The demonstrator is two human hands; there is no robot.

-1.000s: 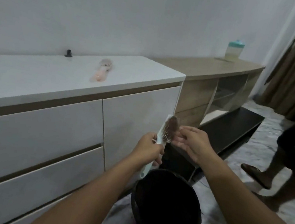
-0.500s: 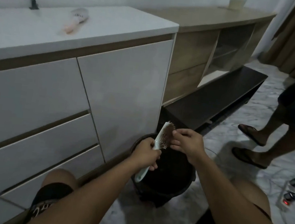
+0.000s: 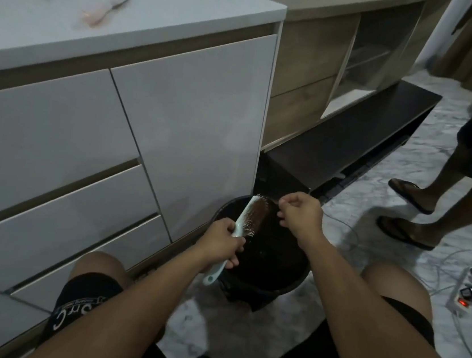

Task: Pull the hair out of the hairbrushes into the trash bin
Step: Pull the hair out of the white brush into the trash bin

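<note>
Left hand (image 3: 222, 241) clamps the white plastic hairbrush (image 3: 249, 217) at centre frame over the black round trash bin (image 3: 290, 280), axis running lower-left to upper-right; right hand (image 3: 299, 213), pinched, just right of its hair-matted head.

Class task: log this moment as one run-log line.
left hand: grips white hairbrush | right hand: pinched beside bristles | trash bin: below | pink hairbrush: on counter

Dim indoor light, grey-blue cast. Trash bin (image 3: 264, 253) interior reads near black, no detail. Pink brush (image 3: 104, 8) on the white countertop (image 3: 165, 15) is smeared by motion blur. Wide-angle lens bends cabinet lines at the edges. Soft shadows, no glare.
</note>
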